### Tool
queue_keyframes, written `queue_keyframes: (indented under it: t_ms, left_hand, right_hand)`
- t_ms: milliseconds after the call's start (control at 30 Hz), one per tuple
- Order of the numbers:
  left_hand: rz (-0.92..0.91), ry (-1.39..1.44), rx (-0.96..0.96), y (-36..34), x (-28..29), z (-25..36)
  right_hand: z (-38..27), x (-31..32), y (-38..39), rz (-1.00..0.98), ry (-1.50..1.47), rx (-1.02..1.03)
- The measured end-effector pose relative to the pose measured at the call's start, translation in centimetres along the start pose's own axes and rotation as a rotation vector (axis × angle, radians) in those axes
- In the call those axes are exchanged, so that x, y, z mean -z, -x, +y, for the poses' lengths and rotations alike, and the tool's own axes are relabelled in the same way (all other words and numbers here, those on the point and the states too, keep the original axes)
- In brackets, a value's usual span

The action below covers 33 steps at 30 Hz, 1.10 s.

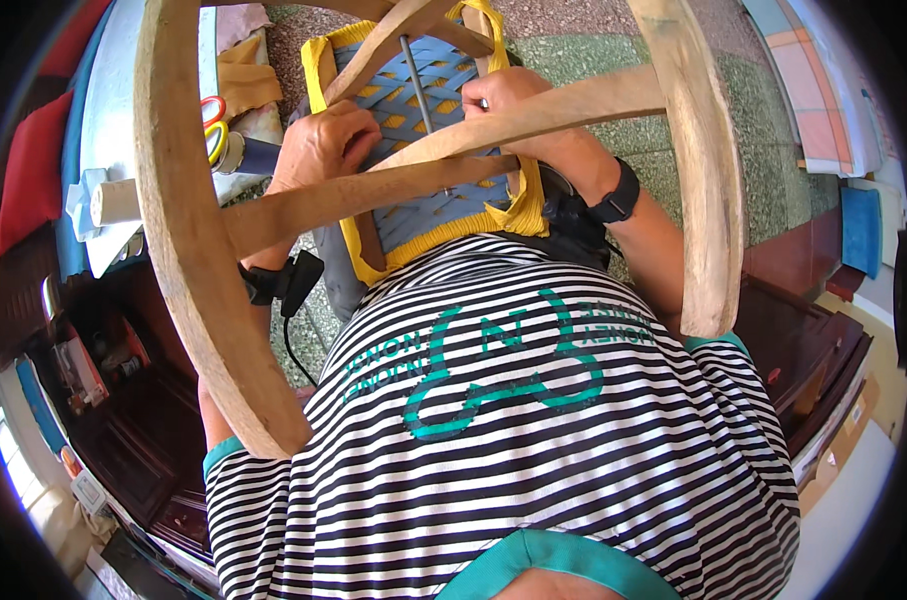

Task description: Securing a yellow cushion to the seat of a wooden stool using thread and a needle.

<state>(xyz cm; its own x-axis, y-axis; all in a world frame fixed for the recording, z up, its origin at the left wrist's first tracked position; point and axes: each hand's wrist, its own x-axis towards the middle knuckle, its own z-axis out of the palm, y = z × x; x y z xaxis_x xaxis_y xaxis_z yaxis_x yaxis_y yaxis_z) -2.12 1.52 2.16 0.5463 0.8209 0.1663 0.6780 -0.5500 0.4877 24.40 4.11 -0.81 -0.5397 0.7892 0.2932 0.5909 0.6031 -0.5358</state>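
An upturned wooden stool (718,200) rests over my lap, its curved legs rising toward me and its crossed braces in front of my hands. Its underside shows a woven blue-grey strap seat (398,125), with yellow ribbed fabric (385,262) wrapped along the edge. A thin metal rod (415,85) runs between the braces and the webbing. My left hand (325,145) is closed at the seat's left edge, fingers curled over the yellow fabric. My right hand (513,105) is closed at the opposite edge; a small dark tip shows at its fingers, too small to name.
Left of the stool, a pale table (118,120) bears scissors (214,125) with red and yellow handles, a dark blue cylinder (256,155) and tan cloth (248,80). Dark wooden furniture (138,430) stands lower left. Speckled green tile floor (613,75) lies ahead.
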Motion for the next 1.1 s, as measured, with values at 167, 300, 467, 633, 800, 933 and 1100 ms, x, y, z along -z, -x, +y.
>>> queue_keyframes:
  t_ms: [167, 300, 467, 633, 800, 933, 1100]
  left_hand:
    - [-0.048, 0.140, -0.015, -0.5, 1.1, 0.3]
    - [-0.068, 0.311, 0.164, 1.0, 2.9, 1.6]
    - [-0.250, 0.952, 0.330, -1.2, 2.1, 3.1]
    - [-0.303, 0.941, 0.355, -5.1, -3.5, 1.6]
    - [-0.457, 0.652, 0.519, -9.8, -4.0, 2.5]
    - [-0.463, 0.581, 0.532, -10.3, -4.3, 2.7]
    - [-0.496, 0.680, 0.528, -10.0, -5.0, 1.8]
  right_hand:
    - [3.7, 1.0, 1.6, 0.083, -0.354, -0.039]
    - [3.3, 4.5, 3.9, 0.110, -0.671, -0.439]
    - [4.6, 4.7, 5.3, 0.137, -0.745, -0.410]
    - [3.6, 4.3, 4.1, 0.028, -0.406, -0.285]
    - [4.1, 3.8, 4.7, 0.110, -0.451, -0.398]
    - [3.5, 3.1, 5.1, 0.112, -0.394, -0.439]
    - [2.5, 2.2, 4.5, 0.106, -0.499, -0.516]
